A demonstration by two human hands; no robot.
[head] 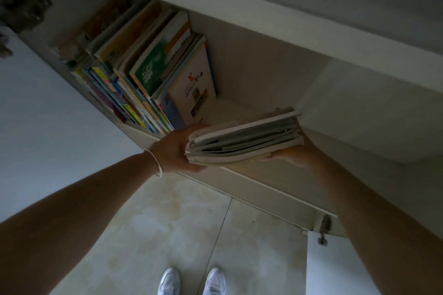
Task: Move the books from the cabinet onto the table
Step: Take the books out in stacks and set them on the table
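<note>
bundle of thin books (244, 137): held clear of the shelf floor at the open front of the cabinet compartment (263, 74), page edges toward me, its far end close to the compartment's right wall. my left hand (178, 150) grips the near left end, thumb under, fingers curled over the top. my right hand (291, 154) supports the right end from below; its fingers are hidden behind the bundle, so i cannot tell how that grip is set. a thin bracelet (157, 165) sits on my left wrist. remaining row of books (153, 74) stands leaning in the left part of the same compartment, just beside the bundle, not touching it. below: tiled floor (167, 218), my white shoes (191, 281), a metal door hinge (324, 228) at the cabinet's lower edge.
</note>
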